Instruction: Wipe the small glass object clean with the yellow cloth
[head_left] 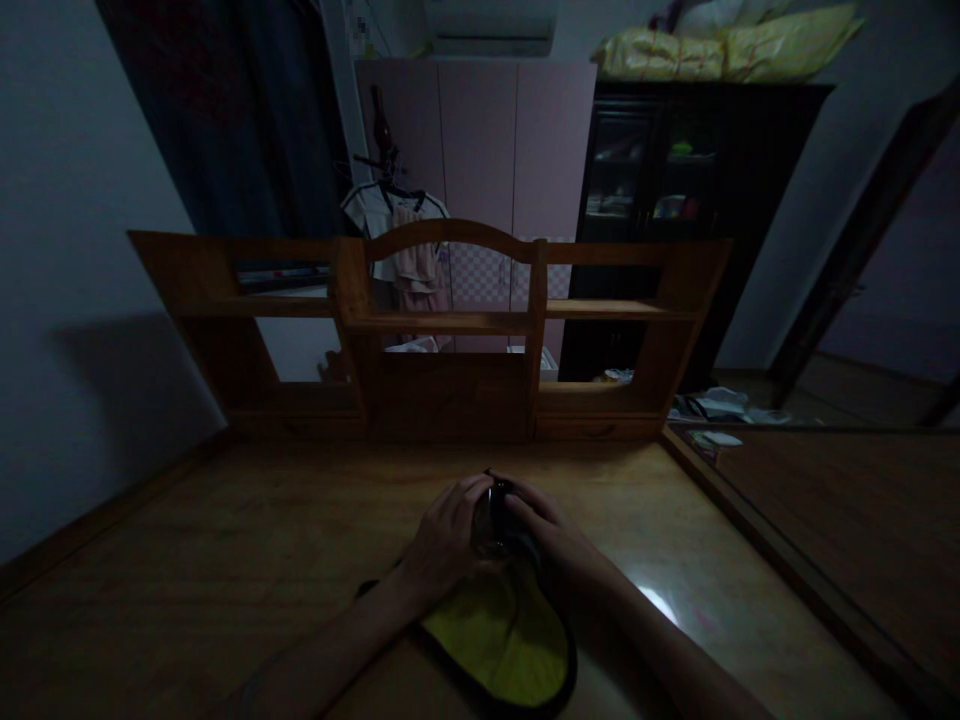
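My left hand [446,530] and my right hand [551,525] meet over the wooden surface, fingers curled round a dark, glossy object [496,505] with a shiny, partly see-through side. Poor light and my fingers hide its exact kind. Just below it, between my forearms, lies a rounded piece with a yellow inner face and a thick black rim [506,640]. It looks like an opened case or pouch. Its upper end reaches under my hands, and whether it joins the dark object I cannot tell. A bit of black edge also shows left of my left wrist.
A wooden shelf unit [442,322] stands along the far edge of the wooden surface [247,540]. A raised wooden rail [757,550] runs down the right side, and a wall [82,330] borders the left. Behind are a pink wardrobe [480,150] and a dark cabinet [697,170].
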